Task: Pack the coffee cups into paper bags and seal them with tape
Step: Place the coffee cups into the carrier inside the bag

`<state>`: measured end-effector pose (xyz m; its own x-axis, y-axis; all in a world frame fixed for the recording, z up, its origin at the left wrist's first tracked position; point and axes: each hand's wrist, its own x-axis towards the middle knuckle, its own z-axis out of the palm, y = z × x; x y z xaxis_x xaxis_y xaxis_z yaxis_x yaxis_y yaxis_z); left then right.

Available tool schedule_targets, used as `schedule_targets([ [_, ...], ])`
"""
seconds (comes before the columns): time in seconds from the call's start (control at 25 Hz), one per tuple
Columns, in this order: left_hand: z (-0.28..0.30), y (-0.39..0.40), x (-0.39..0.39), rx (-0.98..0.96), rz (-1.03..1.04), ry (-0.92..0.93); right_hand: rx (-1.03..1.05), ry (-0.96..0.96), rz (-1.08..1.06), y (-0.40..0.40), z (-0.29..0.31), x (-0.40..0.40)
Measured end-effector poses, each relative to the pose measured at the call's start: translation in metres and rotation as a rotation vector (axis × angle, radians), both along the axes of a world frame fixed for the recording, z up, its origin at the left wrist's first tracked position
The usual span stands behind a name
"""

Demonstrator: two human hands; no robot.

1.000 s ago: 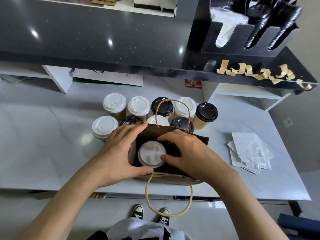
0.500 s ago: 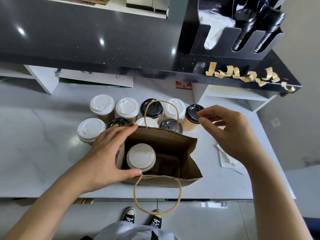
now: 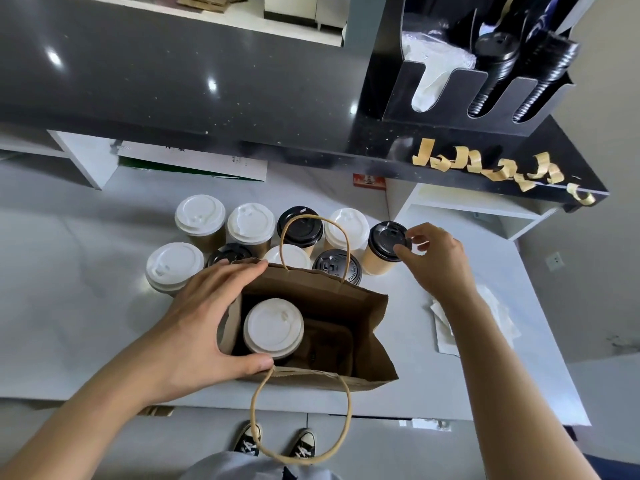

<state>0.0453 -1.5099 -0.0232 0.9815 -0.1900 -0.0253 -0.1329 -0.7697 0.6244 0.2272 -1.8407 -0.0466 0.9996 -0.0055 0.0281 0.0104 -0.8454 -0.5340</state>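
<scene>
right hand [image 3: 434, 258] out of the paper bag [image 3: 360, 306], now pinching the black-lidded cup [image 3: 384, 249] at the row's right end

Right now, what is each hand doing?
Left hand: grips the bag at its open left end.
Right hand: pinches the lid of the black-lidded cup.

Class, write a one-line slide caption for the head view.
Left hand steadies the paper bag; right hand takes a black-lidded cup.

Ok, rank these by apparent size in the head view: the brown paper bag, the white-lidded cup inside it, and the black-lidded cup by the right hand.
1. Brown paper bag
2. White-lidded cup in the bag, though it sits nearer the camera
3. Black-lidded cup by the right hand
</scene>
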Motion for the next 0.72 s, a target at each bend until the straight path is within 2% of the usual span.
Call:
schedule_targets([
  [0.24,0.002,-0.003,-0.001,-0.009,0.008,0.009,-0.144,0.163,0.034,0.011,-0.022,0.028],
  [0.4,0.003,-0.004,-0.001,-0.005,0.022,0.013,-0.148,0.235,0.042,0.010,-0.036,0.039],
  [0.56,0.002,-0.004,-0.004,0.008,0.027,0.012,-0.081,0.234,0.028,0.009,-0.041,0.037],
  [0.72,0.003,-0.004,-0.006,0.017,0.026,0.014,-0.031,0.156,0.022,0.007,-0.032,0.028],
])
